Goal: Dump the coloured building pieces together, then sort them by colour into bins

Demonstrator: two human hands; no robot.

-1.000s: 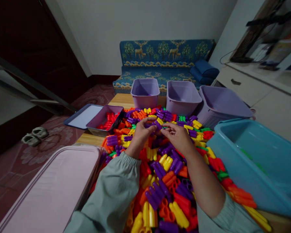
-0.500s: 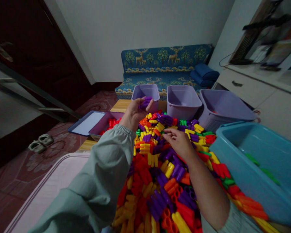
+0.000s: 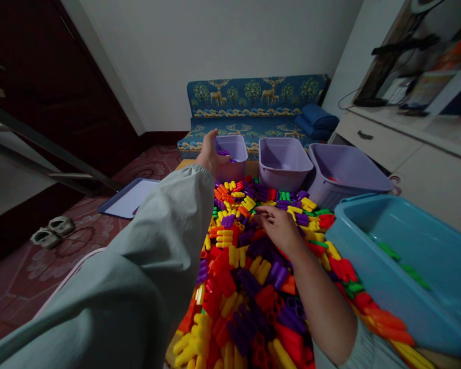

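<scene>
My left hand (image 3: 210, 156) reaches over the near left edge of a small lilac bin (image 3: 238, 160), its fingers spread apart. Purple plastic pieces (image 3: 223, 152) show at the bin's mouth between thumb and fingers; whether they still touch the hand I cannot tell. My right hand (image 3: 278, 224) hovers low over a heap of plastic building pieces in yellow, red, purple, orange and green. Its fingers are bent and drawn together near the thumb. What lies between the fingertips is hidden. A yellow piece (image 3: 236, 256) lies in the heap to the left of that hand.
Right of the small bin stand a middle lilac bin (image 3: 284, 171) and a larger lilac bin (image 3: 349, 179). A blue tub (image 3: 392, 287) holding green pieces stands at the right. A blue-rimmed tray (image 3: 128, 197) sits at left. Behind is a patterned sofa (image 3: 249, 105).
My left hand has moved forward and slightly left to the small bin, and its fingers have opened from around purple pieces. My right hand has stayed over the heap.
</scene>
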